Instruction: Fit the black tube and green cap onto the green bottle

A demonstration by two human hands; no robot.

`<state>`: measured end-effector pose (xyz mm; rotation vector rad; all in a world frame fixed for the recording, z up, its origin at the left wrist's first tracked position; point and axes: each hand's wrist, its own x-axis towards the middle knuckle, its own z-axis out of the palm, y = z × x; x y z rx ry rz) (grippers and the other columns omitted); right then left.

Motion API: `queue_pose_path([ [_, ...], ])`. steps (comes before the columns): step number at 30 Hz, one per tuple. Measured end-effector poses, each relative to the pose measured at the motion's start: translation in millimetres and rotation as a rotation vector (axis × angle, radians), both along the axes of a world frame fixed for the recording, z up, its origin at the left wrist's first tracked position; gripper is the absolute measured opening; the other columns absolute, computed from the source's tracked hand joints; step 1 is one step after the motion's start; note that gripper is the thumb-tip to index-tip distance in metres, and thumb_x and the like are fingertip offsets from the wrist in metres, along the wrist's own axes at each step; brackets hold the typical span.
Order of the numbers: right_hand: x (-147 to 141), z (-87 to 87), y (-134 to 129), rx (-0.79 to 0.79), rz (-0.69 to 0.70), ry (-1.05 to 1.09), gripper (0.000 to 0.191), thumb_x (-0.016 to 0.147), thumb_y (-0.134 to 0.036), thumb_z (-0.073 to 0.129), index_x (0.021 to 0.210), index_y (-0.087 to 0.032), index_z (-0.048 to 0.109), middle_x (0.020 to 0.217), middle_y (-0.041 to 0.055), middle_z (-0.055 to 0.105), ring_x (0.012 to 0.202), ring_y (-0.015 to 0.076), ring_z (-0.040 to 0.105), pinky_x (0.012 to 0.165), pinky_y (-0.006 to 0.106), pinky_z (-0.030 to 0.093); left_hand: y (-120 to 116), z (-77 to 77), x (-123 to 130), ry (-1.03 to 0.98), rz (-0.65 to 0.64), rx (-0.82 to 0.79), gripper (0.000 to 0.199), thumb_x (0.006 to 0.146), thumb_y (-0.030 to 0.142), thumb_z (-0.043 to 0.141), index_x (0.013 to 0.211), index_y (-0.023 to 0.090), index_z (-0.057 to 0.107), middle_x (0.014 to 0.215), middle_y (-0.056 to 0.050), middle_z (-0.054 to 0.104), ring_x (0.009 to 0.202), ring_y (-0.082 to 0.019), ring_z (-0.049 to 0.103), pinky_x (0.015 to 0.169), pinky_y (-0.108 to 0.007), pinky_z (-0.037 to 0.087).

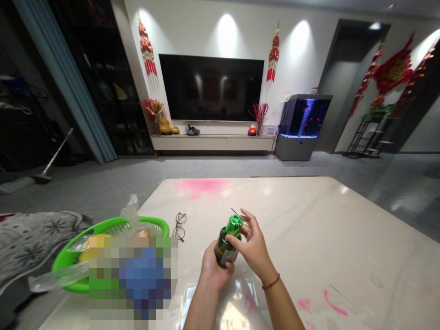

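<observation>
A dark green bottle with a bright green top is held above the pale table, tilted a little to the right. My left hand is wrapped round the lower body of the bottle. At the bottle's neck, the thumb and fingers of my right hand close on the green top from the right. A thin dark strand sticks up beside the top. The right wrist wears a red cord. Part of the bottle's label shows between the hands.
Folded-out eyeglasses lie left of the bottle on the glossy table. A green basket with plastic bags and yellow items stands at the left, partly pixelated. Pink marks stain the tabletop. Beyond are a television and a fish tank.
</observation>
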<state>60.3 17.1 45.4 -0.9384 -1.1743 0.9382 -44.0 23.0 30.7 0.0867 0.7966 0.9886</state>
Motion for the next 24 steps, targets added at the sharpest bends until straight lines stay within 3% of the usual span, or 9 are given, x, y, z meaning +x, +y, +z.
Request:
queue_pose_path([
  [9, 5.6, 0.4, 1.6, 0.045, 0.074, 0.058, 0.079, 0.063, -0.021, 0.07, 0.129, -0.024, 0.027, 0.093, 0.0021, 0.055, 0.085, 0.0156, 0.059, 0.086, 0.035, 0.047, 0.5, 4.1, -2.1, -0.04, -0.023, -0.012, 0.019, 0.077, 0.021, 0.042, 0.066, 0.012, 0.055, 0.044, -0.003, 0.052, 0.036, -0.011, 0.049, 0.026, -0.013, 0.027],
  [20, 9.0, 0.6, -1.2, 0.051, 0.177, 0.013, 0.073, 0.072, -0.02, 0.06, 0.133, -0.023, 0.02, 0.101, 0.0046, 0.059, 0.097, 0.017, 0.057, 0.095, 0.038, 0.039, 2.8, 7.2, -1.0, 0.039, 0.016, -0.055, 0.016, 0.077, 0.02, 0.043, 0.067, 0.013, 0.053, 0.044, -0.001, 0.052, 0.035, -0.011, 0.048, 0.024, -0.012, 0.025],
  [24, 6.9, 2.9, -4.7, 0.026, 0.162, -0.026, 0.074, 0.071, -0.019, 0.061, 0.134, -0.022, 0.021, 0.107, 0.0072, 0.058, 0.101, 0.0185, 0.055, 0.095, 0.039, 0.039, 2.8, 6.1, 0.7, 0.042, 0.011, -0.048, 0.019, 0.079, 0.02, 0.04, 0.064, 0.014, 0.05, 0.04, 0.0, 0.047, 0.031, -0.008, 0.041, 0.025, -0.012, 0.025],
])
